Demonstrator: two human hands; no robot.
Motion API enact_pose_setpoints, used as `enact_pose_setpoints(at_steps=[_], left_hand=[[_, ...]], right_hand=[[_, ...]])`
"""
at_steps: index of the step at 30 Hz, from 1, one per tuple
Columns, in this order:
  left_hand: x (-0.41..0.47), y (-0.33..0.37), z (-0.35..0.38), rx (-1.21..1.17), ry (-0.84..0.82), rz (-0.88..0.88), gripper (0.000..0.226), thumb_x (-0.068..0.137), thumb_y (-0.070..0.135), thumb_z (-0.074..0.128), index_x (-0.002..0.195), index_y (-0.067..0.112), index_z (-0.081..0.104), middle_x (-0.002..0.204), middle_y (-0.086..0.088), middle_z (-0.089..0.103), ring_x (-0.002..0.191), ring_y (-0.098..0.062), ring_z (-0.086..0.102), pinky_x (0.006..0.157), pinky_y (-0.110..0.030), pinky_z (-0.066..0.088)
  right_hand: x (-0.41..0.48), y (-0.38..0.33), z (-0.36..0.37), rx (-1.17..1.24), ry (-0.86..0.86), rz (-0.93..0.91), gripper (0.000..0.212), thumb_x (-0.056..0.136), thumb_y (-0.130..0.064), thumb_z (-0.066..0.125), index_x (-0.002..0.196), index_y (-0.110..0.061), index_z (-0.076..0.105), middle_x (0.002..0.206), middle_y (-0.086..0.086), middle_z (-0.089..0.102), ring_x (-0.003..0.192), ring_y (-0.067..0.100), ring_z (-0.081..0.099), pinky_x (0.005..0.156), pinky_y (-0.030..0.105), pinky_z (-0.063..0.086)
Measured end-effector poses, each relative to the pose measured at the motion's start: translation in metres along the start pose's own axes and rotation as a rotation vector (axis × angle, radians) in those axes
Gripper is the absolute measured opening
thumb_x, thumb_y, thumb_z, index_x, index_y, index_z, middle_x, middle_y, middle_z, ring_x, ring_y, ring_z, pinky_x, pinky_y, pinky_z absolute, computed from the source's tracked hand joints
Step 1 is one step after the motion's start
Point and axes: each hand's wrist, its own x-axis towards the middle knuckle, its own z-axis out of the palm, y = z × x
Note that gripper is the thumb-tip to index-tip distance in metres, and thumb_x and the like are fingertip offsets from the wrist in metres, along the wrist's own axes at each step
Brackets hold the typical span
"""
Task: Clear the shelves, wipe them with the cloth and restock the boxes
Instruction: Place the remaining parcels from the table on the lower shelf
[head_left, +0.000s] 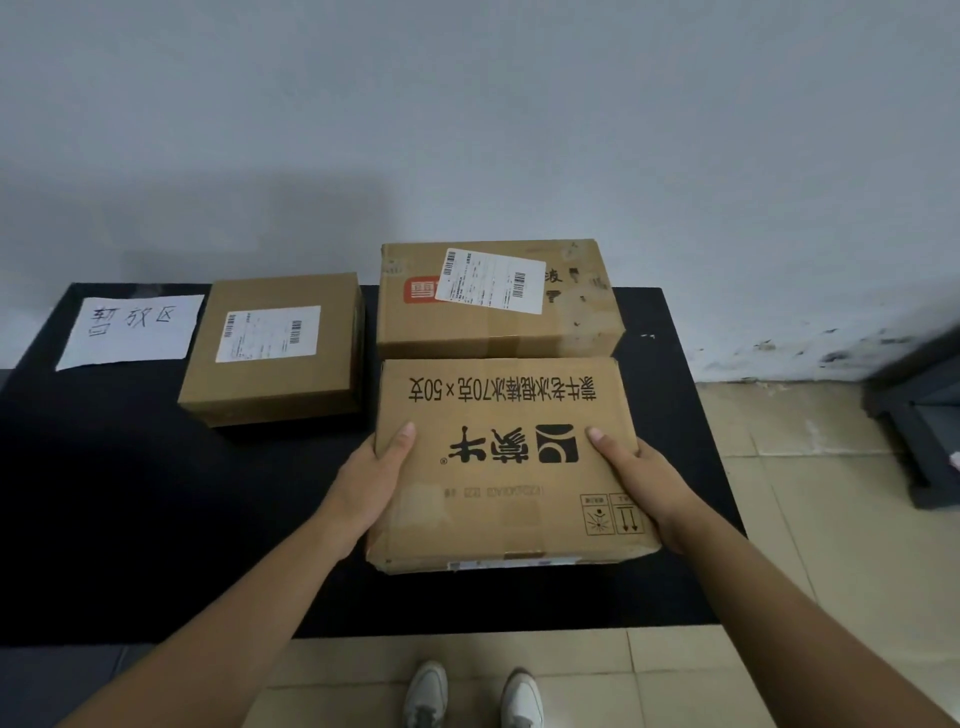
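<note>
Far to the left of our fingers, a paper sign (130, 330) with handwritten characters is lying on the black table (104, 519). A small box (275, 353) with a shipping label is sitting just beyond and to the left of our left hand (371, 478).

That hand is gripping the left edge of the printed box (506, 467), thumb pressing on top. Our right hand (639, 478) is gripping the opposite edge the same way, so the box is sitting between our fingers. Just beyond them, a large box (498, 306) is standing against the printed one's far edge. Well to the right of our right fingers, a dark frame (919, 415) is showing at the picture's edge.

We are judging that we are in the clearing stage, with boxes gathering beside the sign and wiping and restocking left to do. We could equally be lifting this box to restock.

The fingers under the box are hidden. We cannot tell whether the box is resting on the table or hanging above it. No cloth is showing, and the frame is cut off, so we are unsure whether it is the shelving.
</note>
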Motion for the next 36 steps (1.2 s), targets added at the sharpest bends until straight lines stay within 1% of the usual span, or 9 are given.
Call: enact_pose_setpoints(at_steps=[3, 7, 14, 18, 20, 23, 26, 32, 36], left_hand=[[-0.004, -0.001, 0.0, 0.019, -0.009, 0.014, 0.051, 0.088, 0.071, 0.052, 0.129, 0.04, 0.057, 0.112, 0.009, 0.074, 0.107, -0.018, 0.07, 0.102, -0.052, 0.049], [-0.017, 0.003, -0.001, -0.004, -0.003, 0.039, 0.051, 0.089, 0.069, 0.053, 0.129, 0.038, 0.058, 0.111, 0.008, 0.075, 0.106, -0.018, 0.071, 0.101, -0.052, 0.05], [-0.055, 0.014, -0.01, -0.05, 0.08, 0.095, 0.048, 0.092, 0.067, 0.051, 0.127, 0.036, 0.061, 0.107, 0.011, 0.076, 0.1, -0.012, 0.072, 0.089, -0.037, 0.054], [-0.087, 0.012, -0.026, -0.057, 0.161, 0.076, 0.05, 0.089, 0.074, 0.048, 0.122, 0.04, 0.064, 0.107, 0.014, 0.076, 0.104, -0.013, 0.07, 0.094, -0.04, 0.051], [-0.104, 0.007, -0.034, -0.075, 0.229, 0.082, 0.051, 0.088, 0.074, 0.047, 0.121, 0.039, 0.065, 0.106, 0.013, 0.076, 0.102, -0.012, 0.07, 0.089, -0.037, 0.052], [-0.132, -0.004, -0.047, -0.117, 0.363, 0.109, 0.046, 0.092, 0.07, 0.046, 0.117, 0.038, 0.067, 0.097, 0.015, 0.077, 0.089, -0.006, 0.073, 0.073, -0.027, 0.053], [-0.161, -0.024, -0.064, -0.16, 0.48, 0.122, 0.038, 0.096, 0.065, 0.046, 0.113, 0.037, 0.066, 0.091, 0.02, 0.076, 0.079, 0.0, 0.073, 0.068, -0.023, 0.051], [-0.235, -0.077, -0.111, -0.294, 0.688, 0.088, 0.05, 0.09, 0.072, 0.05, 0.118, 0.035, 0.068, 0.101, 0.011, 0.077, 0.092, -0.01, 0.074, 0.089, -0.036, 0.057], [-0.298, -0.12, -0.145, -0.379, 0.838, 0.079, 0.045, 0.091, 0.07, 0.05, 0.113, 0.035, 0.068, 0.099, 0.013, 0.077, 0.092, -0.009, 0.074, 0.09, -0.036, 0.056]], right_hand=[[-0.004, 0.004, -0.002, 0.027, 0.005, -0.002, 0.045, 0.092, -0.059, 0.062, 0.122, -0.025, 0.06, 0.098, 0.004, 0.079, 0.088, 0.026, 0.077, 0.087, 0.051, 0.061], [-0.019, -0.001, -0.003, 0.037, -0.006, -0.029, 0.042, 0.094, -0.055, 0.061, 0.122, -0.023, 0.059, 0.097, 0.004, 0.079, 0.086, 0.026, 0.077, 0.082, 0.046, 0.062], [-0.043, -0.028, -0.003, 0.004, -0.087, -0.127, 0.038, 0.096, -0.052, 0.06, 0.123, -0.026, 0.057, 0.099, 0.004, 0.079, 0.089, 0.025, 0.077, 0.083, 0.047, 0.062], [-0.051, -0.043, 0.009, -0.054, -0.172, -0.161, 0.044, 0.093, -0.055, 0.063, 0.128, -0.029, 0.055, 0.103, 0.004, 0.078, 0.092, 0.026, 0.077, 0.087, 0.052, 0.06], [-0.054, -0.054, 0.02, -0.094, -0.227, -0.184, 0.044, 0.093, -0.055, 0.063, 0.128, -0.03, 0.055, 0.104, 0.004, 0.078, 0.093, 0.026, 0.077, 0.088, 0.052, 0.06], [-0.06, -0.071, 0.044, -0.148, -0.305, -0.24, 0.043, 0.093, -0.055, 0.063, 0.128, -0.031, 0.055, 0.103, 0.002, 0.079, 0.092, 0.025, 0.077, 0.087, 0.051, 0.06], [-0.069, -0.083, 0.076, -0.202, -0.388, -0.28, 0.039, 0.094, -0.053, 0.062, 0.127, -0.033, 0.056, 0.103, 0.002, 0.079, 0.092, 0.024, 0.077, 0.087, 0.051, 0.061], [-0.102, -0.098, 0.163, -0.354, -0.541, -0.347, 0.04, 0.093, -0.054, 0.062, 0.127, -0.034, 0.055, 0.101, -0.001, 0.079, 0.091, 0.023, 0.077, 0.084, 0.052, 0.061], [-0.142, -0.102, 0.238, -0.478, -0.635, -0.415, 0.037, 0.092, -0.057, 0.061, 0.12, -0.033, 0.058, 0.095, -0.004, 0.079, 0.086, 0.021, 0.077, 0.084, 0.05, 0.061]])
